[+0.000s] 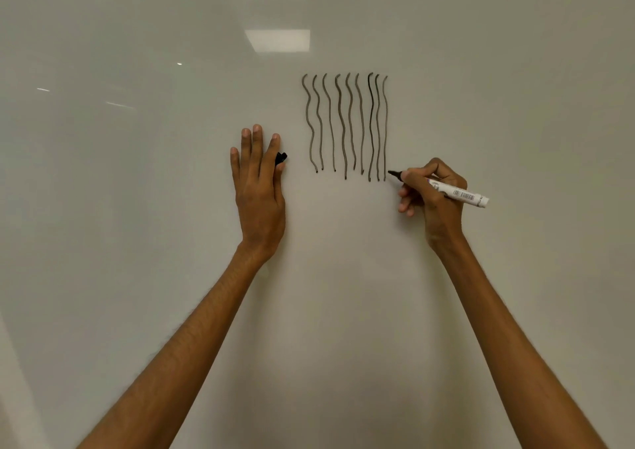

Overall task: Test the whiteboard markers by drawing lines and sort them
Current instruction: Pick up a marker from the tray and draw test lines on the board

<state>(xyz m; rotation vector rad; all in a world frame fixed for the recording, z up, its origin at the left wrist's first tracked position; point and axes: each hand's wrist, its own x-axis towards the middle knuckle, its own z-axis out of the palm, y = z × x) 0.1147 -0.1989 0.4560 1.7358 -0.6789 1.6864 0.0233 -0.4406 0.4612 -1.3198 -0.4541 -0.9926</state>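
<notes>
My right hand (434, 201) grips a white whiteboard marker (460, 195) in a writing hold. Its black tip (391, 173) is at the whiteboard (343, 276), just beside the bottom end of the rightmost line. Several wavy, dark vertical lines (345, 125) stand side by side on the board. My left hand (257, 187) lies flat against the board left of the lines, fingers straight and pointing up. A black marker cap (281, 157) pokes out beside its index finger, held there by the hidden thumb.
The glossy whiteboard fills the whole view and reflects ceiling lights (278, 40) near the top. A paler strip (13, 397) runs along the lower left edge. No other markers or containers are in view.
</notes>
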